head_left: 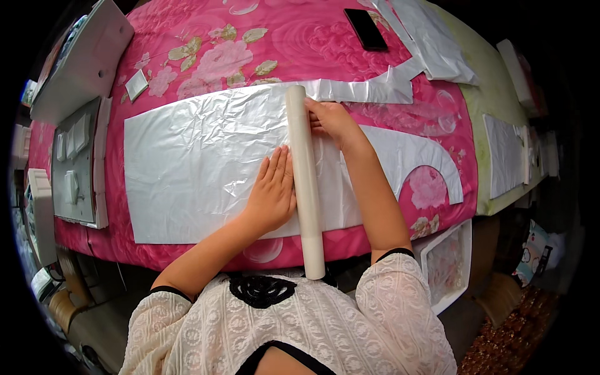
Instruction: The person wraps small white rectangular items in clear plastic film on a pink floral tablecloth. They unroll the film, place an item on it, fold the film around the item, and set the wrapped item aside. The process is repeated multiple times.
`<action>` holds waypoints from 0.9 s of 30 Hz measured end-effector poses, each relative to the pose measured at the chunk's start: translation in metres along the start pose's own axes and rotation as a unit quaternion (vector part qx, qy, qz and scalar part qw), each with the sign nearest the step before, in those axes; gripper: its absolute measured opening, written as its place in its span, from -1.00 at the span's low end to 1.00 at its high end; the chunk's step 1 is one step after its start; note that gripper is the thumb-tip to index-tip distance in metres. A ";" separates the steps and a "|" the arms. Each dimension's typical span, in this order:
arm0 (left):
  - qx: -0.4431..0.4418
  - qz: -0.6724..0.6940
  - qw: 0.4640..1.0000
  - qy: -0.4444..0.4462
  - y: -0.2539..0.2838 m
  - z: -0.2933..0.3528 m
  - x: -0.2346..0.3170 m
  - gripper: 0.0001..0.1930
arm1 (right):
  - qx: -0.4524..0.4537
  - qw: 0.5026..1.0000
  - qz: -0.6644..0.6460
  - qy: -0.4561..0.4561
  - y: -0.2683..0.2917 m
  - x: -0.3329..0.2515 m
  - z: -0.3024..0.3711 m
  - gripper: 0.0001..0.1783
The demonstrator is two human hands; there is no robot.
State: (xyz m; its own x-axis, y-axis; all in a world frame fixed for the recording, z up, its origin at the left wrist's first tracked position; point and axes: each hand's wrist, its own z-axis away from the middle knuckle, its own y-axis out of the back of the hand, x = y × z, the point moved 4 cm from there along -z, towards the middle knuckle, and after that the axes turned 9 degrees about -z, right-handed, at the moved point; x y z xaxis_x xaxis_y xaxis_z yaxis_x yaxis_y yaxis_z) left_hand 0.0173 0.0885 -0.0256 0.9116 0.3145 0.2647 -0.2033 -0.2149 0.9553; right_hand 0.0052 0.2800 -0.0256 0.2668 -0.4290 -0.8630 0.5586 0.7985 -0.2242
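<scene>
A large silvery-white plastic bag (187, 159), with a curved cut-out at its right end, lies flat and creased across the pink floral cloth. A long, pale roll (305, 181) lies across it, running from the bag's far edge to just in front of my blouse. My left hand (273, 190) is flat on the plastic with fingers stretched out, its edge against the roll's left side. At the roll's far end, my right hand (329, 122) is closed, bent fingers against its right side. Part of those fingers is hidden behind my hand.
A black phone (365, 29) and folded white plastic (431, 47) lie at the far right. To the left stand a white foam box (84, 62) and a grey tray (76, 159) with small white pieces. A white bin (447, 265) sits below the table's right edge.
</scene>
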 end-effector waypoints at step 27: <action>0.005 -0.008 1.000 -0.007 -0.004 0.004 -0.003 -0.36 | -0.009 0.898 -0.233 0.372 -0.019 -0.132 0.066 -0.71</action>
State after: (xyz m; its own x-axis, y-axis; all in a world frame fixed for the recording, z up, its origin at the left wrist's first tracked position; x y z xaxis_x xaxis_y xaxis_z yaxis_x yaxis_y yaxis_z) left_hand 0.0167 0.0851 -0.0306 0.9200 0.3047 0.2465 -0.1842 -0.2192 0.9581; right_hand 0.0110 0.2933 0.1230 -0.5955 -0.3226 -0.7357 0.4583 0.6157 -0.6410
